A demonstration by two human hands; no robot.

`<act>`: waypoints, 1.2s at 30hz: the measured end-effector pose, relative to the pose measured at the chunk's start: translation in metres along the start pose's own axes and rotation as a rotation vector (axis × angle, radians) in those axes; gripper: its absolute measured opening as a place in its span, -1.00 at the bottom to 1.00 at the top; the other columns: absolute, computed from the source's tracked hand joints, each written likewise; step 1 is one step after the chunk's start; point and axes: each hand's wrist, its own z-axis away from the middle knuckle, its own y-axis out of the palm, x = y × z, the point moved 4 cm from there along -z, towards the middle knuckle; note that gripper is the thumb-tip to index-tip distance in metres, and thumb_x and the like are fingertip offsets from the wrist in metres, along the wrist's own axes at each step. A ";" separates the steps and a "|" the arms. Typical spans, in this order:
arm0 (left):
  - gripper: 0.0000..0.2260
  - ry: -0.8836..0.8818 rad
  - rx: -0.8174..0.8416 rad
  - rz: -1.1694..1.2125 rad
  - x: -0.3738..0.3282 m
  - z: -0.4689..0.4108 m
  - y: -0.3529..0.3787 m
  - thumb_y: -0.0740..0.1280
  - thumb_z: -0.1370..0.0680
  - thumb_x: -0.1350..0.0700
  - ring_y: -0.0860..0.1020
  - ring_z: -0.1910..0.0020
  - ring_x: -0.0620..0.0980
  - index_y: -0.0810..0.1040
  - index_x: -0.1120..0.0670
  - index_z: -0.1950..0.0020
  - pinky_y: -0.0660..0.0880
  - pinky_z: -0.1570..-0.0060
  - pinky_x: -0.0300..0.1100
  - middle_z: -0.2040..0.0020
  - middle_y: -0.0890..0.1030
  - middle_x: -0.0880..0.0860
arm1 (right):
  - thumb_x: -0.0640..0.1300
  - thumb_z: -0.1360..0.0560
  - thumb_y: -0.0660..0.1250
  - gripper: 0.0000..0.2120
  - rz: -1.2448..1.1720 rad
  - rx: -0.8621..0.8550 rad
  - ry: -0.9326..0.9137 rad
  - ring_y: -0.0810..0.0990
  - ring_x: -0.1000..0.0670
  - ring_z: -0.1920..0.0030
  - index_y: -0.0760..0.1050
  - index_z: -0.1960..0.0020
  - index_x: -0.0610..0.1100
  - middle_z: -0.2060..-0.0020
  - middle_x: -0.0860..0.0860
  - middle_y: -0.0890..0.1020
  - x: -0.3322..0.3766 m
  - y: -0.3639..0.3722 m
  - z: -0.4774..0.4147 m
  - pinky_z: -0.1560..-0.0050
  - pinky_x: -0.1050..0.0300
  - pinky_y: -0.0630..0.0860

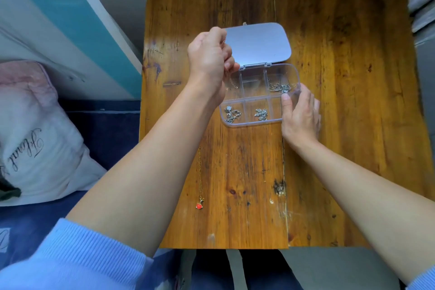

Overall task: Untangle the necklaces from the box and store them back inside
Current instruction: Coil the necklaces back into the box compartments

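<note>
A clear plastic box (pixel 249 97) with several compartments stands open on the wooden table, its grey lid (pixel 257 42) folded back. Silver necklaces lie bunched in three compartments: front left (pixel 231 114), front middle (pixel 261 114) and back right (pixel 281 87). My left hand (pixel 209 59) hovers over the box's back left compartment, fingers pinched on a thin chain (pixel 231 82) that hangs down into it. My right hand (pixel 300 116) grips the box's right end, thumb on the rim. A gold necklace with a red pendant (pixel 200 205) lies stretched out on the table near the front left.
The table (pixel 341 125) has a seam down its middle and a dark knot (pixel 279 187) near the front. A pillow (pixel 35 139) and a blue bed cover lie to the left. A wall runs along the back.
</note>
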 end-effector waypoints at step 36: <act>-0.70 0.005 -0.022 -1.324 0.059 -0.017 -0.119 0.52 -0.38 -0.13 0.59 0.23 0.00 0.55 0.06 0.25 0.53 0.27 -0.09 0.28 0.61 0.00 | 0.21 -0.48 0.32 -0.75 0.039 0.556 -0.230 0.52 0.17 0.21 0.54 0.00 0.07 0.24 0.21 0.56 0.052 0.040 0.190 0.18 0.18 0.53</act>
